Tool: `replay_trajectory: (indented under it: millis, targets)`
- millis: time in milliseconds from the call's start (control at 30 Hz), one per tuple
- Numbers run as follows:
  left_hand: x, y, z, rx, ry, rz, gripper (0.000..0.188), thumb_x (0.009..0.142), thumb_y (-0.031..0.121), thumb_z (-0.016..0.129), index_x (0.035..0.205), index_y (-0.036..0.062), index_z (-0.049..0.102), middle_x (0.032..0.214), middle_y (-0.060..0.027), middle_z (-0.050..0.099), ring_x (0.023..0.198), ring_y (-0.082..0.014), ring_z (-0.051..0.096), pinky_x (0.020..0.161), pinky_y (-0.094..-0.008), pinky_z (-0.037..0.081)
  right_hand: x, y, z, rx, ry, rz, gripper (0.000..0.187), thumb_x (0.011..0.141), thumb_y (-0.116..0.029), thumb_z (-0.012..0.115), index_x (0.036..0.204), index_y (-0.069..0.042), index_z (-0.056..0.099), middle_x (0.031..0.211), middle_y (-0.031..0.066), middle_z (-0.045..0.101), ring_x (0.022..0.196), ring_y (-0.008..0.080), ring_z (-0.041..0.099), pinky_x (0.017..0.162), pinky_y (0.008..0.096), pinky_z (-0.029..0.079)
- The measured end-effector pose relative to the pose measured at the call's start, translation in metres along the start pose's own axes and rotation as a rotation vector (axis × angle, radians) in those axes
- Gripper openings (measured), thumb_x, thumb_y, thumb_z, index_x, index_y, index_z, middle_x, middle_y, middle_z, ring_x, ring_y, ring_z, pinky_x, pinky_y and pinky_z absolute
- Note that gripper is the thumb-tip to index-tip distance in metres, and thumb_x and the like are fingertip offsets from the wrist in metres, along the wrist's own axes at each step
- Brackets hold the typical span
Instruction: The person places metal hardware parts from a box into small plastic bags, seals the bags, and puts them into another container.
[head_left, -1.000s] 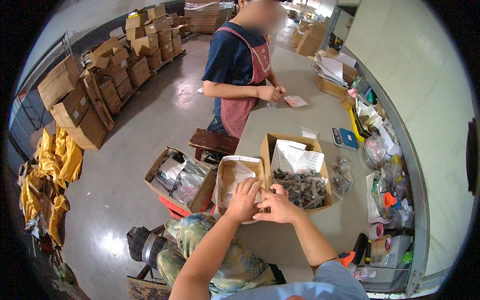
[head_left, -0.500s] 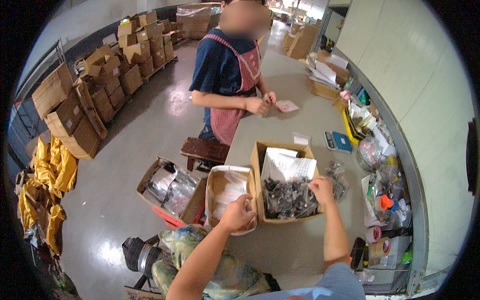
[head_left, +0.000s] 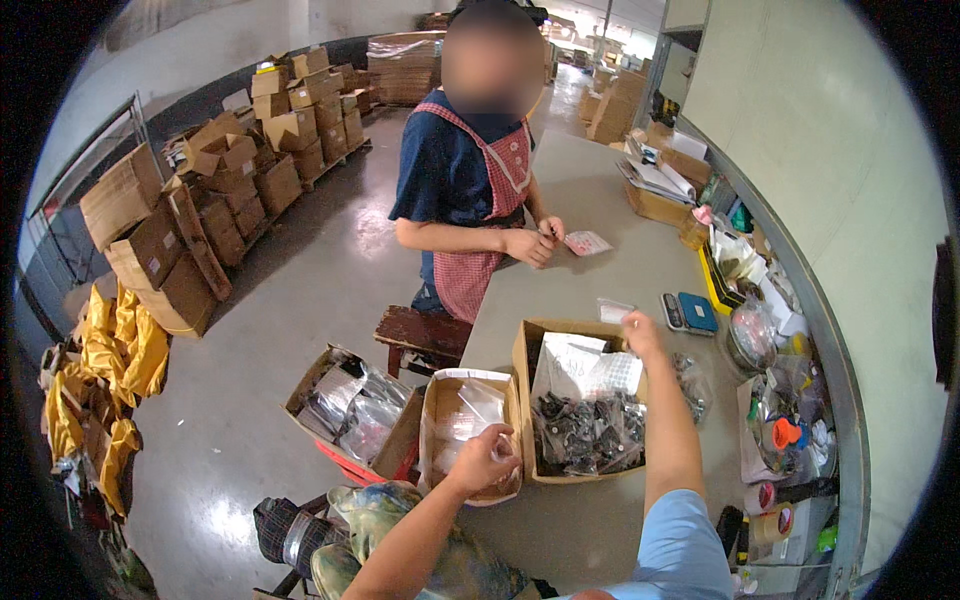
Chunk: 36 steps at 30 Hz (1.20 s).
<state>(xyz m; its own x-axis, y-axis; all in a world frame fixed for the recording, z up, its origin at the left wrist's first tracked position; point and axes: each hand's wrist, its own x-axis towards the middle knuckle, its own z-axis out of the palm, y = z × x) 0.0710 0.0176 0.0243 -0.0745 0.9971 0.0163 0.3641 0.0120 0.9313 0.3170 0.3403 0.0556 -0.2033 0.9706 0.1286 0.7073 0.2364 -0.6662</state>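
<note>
My left hand (head_left: 484, 462) hovers over the right side of a small carton (head_left: 430, 440) that holds clear plastic bags (head_left: 484, 402). Its fingers are curled together; a clear glint shows at the fingertips, but what they hold cannot be made out. My right hand (head_left: 641, 334) reaches past the far right edge of a larger carton (head_left: 522, 400), its fingers bent closed beside a small clear packet (head_left: 614, 310) on the table. Whether it grips that packet is hidden. Bagged black parts (head_left: 590, 432) and white papers (head_left: 570, 365) fill the larger carton.
Across the table (head_left: 570, 185), a person in a checked apron (head_left: 465, 275) handles something small near a pink-and-white packet (head_left: 588, 243). A blue scale (head_left: 697, 312) lies right; clutter lines the wall. A third carton (head_left: 385, 450) stands left, by a wooden stool (head_left: 425, 335).
My right hand has moved from above the black parts to the far edge of that carton, beside the clear packet. My left hand stays over the small carton. The view has shifted slightly.
</note>
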Motion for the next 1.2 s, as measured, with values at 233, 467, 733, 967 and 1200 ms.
replay_trajectory:
  millis: [233, 467, 733, 967, 1200]
  targets:
    - [-0.001, -0.012, 0.002, 0.014, -0.009, -0.035, 0.054, 0.071, 0.023, 0.075, 0.115, 0.0036, 0.050, 0.079, -0.0130, 0.064, 0.075, -0.0273, 0.064, 0.068, -0.0362, 0.050, 0.002, 0.002, 0.046, -0.763, -0.157, 0.139, 0.029, 0.082, -0.015, 0.051, 0.101, 0.002, 0.064, 0.110, 0.0212, 0.060, 0.103, 0.0352, 0.058, 0.086, 0.0414, 0.048]
    - [0.003, -0.007, -0.001, -0.019, 0.000, -0.023, 0.051, 0.073, 0.020, 0.071, 0.116, 0.0017, 0.049, 0.076, -0.0110, 0.064, 0.064, -0.0223, 0.064, 0.058, -0.0338, 0.049, 0.016, 0.012, 0.054, -0.890, -0.330, 0.093, 0.028, 0.080, -0.011, 0.051, 0.099, 0.004, 0.065, 0.111, 0.0227, 0.060, 0.101, 0.0354, 0.059, 0.085, 0.0414, 0.049]
    - [0.001, -0.002, -0.003, -0.074, -0.067, -0.093, 0.054, 0.074, 0.024, 0.074, 0.118, 0.0059, 0.047, 0.079, -0.0113, 0.066, 0.065, -0.0256, 0.064, 0.061, -0.0360, 0.050, 0.009, 0.020, 0.040, -0.511, -0.411, -0.009, 0.021, 0.069, -0.016, 0.060, 0.081, -0.001, 0.066, 0.069, 0.0174, 0.065, 0.067, 0.0303, 0.062, 0.062, 0.0369, 0.050]
    - [-0.003, -0.001, -0.004, 0.009, -0.015, -0.035, 0.051, 0.071, 0.022, 0.074, 0.113, 0.0035, 0.051, 0.080, -0.0126, 0.065, 0.075, -0.0281, 0.064, 0.068, -0.0359, 0.050, -0.010, 0.034, 0.055, -0.224, -0.036, -0.081, 0.026, 0.069, -0.011, 0.063, 0.094, -0.001, 0.063, 0.086, 0.0157, 0.065, 0.079, 0.0241, 0.064, 0.068, 0.0358, 0.049]
    - [-0.002, -0.008, -0.001, -0.087, 0.034, -0.016, 0.052, 0.070, 0.023, 0.075, 0.112, 0.0038, 0.052, 0.080, -0.0125, 0.065, 0.075, -0.0268, 0.064, 0.068, -0.0359, 0.050, 0.004, 0.051, 0.043, -0.333, 0.154, -0.170, 0.007, 0.076, -0.008, 0.063, 0.076, -0.001, 0.063, 0.068, 0.0124, 0.063, 0.058, 0.0247, 0.062, 0.052, 0.0370, 0.048]
